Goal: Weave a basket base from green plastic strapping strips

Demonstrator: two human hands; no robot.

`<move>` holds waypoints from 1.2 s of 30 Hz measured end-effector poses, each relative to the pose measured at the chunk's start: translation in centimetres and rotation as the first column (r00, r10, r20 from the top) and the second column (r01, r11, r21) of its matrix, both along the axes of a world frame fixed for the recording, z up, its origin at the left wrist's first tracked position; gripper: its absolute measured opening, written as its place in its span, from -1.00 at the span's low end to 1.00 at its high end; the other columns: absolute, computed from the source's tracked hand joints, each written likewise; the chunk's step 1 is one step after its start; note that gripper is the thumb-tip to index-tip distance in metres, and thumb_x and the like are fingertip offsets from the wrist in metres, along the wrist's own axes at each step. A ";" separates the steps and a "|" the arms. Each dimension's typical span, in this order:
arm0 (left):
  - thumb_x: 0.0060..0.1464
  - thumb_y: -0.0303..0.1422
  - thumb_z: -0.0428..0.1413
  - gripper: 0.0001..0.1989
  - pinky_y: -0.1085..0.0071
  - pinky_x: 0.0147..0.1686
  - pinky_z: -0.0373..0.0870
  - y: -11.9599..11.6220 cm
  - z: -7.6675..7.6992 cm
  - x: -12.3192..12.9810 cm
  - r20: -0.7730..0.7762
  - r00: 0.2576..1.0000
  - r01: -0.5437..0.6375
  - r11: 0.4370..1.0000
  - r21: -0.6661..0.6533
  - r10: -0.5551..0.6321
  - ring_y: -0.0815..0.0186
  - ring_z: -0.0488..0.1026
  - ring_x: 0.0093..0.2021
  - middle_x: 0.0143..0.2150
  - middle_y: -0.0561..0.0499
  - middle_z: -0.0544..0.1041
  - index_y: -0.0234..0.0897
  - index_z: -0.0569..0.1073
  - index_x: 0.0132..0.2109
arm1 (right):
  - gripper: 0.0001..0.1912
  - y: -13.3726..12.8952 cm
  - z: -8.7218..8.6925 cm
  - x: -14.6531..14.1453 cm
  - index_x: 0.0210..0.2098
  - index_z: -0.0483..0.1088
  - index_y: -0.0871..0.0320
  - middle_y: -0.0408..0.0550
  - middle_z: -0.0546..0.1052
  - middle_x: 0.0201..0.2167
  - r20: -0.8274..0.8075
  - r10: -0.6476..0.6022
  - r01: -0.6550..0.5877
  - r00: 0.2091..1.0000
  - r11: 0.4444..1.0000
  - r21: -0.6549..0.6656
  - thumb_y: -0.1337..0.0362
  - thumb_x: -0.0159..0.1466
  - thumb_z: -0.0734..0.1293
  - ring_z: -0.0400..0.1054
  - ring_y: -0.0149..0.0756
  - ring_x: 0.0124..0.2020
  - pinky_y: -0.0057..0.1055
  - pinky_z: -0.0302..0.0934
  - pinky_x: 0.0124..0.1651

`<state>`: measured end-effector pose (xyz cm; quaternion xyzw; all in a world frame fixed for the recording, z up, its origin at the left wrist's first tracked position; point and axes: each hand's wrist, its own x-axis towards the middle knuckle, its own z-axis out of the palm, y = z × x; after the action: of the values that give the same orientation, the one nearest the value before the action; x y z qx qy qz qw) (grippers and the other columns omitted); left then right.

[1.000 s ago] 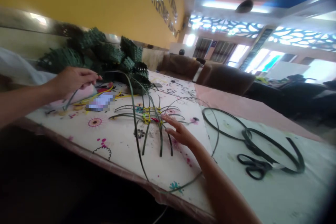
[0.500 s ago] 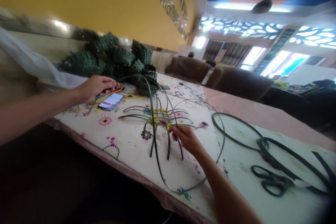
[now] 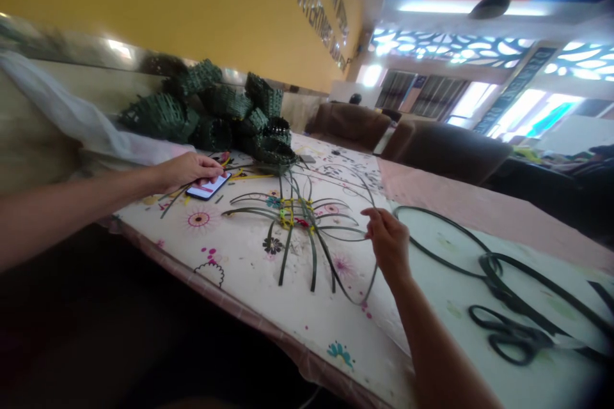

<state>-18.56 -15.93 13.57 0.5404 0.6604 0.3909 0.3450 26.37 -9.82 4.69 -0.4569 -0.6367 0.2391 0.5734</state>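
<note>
My right hand is closed in a pinch on a long, thin dark green strip, which loops across the table from the right side of the weaving. My left hand is over the top of a phone with a lit screen; its fingers are curled together, and what they hold is hidden. Between the hands lies a flat, open weave of dark green strips, their ends spreading out on all sides. Small yellow ties and a red tie mark its middle.
Several dark green woven baskets are piled against the wall. At the right lie black-handled scissors and coiled green strip. Yellow strips lie behind the phone. Brown chairs stand beyond the table.
My right hand has moved right, away from the weave's centre, and the big strip loop has shrunk. My left hand has come slightly right and down, over the phone.
</note>
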 end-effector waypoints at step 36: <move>0.04 -0.18 0.27 -0.76 0.49 -0.57 0.11 1.5 -2.7 8.1 -0.084 0.986 0.154 0.983 0.104 -0.146 0.40 0.26 -0.52 -0.47 0.00 0.46 -0.29 0.61 -0.30 | -0.11 -5.9 -0.5 -5.2 0.05 0.56 0.20 0.17 0.70 -0.26 -0.509 0.843 -0.978 0.176 0.091 -0.187 -0.47 0.14 0.34 0.63 -0.13 -0.33 -0.24 0.51 -0.24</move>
<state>-10.51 -14.46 10.87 0.6213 0.6080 0.3786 0.3178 21.18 -15.68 4.22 -0.0411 -0.6111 0.7530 0.2405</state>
